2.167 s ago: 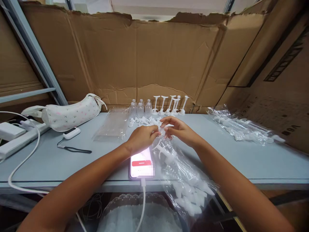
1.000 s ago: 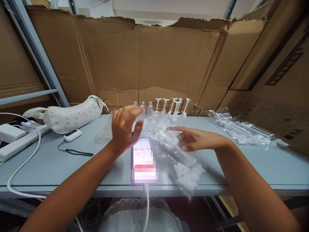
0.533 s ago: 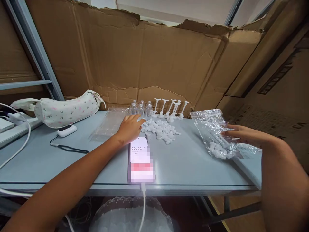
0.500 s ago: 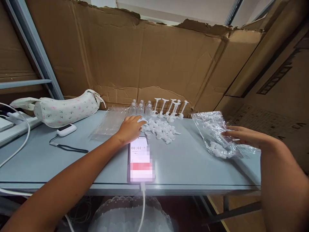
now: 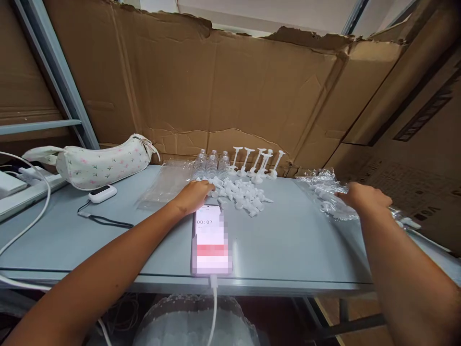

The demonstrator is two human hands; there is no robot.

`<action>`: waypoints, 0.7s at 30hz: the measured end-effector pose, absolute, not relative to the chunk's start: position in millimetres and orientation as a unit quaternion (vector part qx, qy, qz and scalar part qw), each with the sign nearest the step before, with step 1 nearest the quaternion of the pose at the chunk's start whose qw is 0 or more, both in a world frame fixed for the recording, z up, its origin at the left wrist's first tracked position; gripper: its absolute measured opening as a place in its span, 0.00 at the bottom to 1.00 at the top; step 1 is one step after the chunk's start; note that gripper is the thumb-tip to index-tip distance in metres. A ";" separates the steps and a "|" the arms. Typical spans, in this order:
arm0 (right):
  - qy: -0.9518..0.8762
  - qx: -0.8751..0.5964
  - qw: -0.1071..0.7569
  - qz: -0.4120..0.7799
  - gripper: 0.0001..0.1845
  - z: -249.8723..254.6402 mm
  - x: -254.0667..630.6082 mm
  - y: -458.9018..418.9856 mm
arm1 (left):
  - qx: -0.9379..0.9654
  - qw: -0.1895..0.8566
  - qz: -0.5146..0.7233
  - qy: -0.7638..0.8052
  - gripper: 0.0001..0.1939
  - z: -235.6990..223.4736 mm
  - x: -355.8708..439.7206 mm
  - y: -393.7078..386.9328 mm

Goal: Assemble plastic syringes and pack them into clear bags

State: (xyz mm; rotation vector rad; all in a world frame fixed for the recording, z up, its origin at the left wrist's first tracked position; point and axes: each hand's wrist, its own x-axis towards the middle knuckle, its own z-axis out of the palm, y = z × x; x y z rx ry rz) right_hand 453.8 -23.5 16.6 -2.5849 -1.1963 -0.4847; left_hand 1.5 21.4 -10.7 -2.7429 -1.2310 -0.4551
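Note:
A loose pile of small white plastic pieces lies mid-table. At its left edge rests my left hand, fingers curled together just behind a phone; what they hold, if anything, is hidden. Over on the right, my right hand is closed on a crumpled clear plastic bag with white pieces inside. Its fingertips are partly hidden by the back of the hand. Behind the pile stand several clear little bottles and, beside them, several white stemmed parts on round bases.
A flat clear bag lies left of my left hand. Farther left are a floral pouch, a small white device with a dark strap, and a power strip. Cardboard walls the back; a white cable hangs from the phone.
My right hand has turned and moved from above the bag down onto it, and the bag now lies flatter and farther back. The left hand stays by the pile, its fingers slightly more curled.

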 end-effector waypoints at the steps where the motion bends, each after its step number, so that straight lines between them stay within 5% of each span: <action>1: -0.404 -0.894 0.107 -0.163 0.19 18.1 443.4 -20.3 | -0.899 0.047 -0.152 -0.409 0.19 -11.2 1.3 22.0; 8: -0.533 -0.817 0.129 -0.177 0.20 28.5 331.4 26.4 | -0.894 0.045 -0.149 -0.419 0.16 -17.9 -0.1 29.5; 12: -0.675 -0.705 0.202 -0.080 0.19 30.1 253.8 53.7 | -0.895 0.061 -0.147 -0.417 0.12 -17.6 -3.2 28.5; 17: -0.684 -0.698 0.211 -0.022 0.29 13.2 191.6 83.9 | -0.891 0.083 -0.140 -0.424 0.11 -12.8 -10.6 21.3; 21: -0.664 -0.711 0.231 0.000 0.25 -0.5 179.8 95.2 | -0.894 0.048 -0.130 -0.427 0.14 -13.7 -14.9 20.7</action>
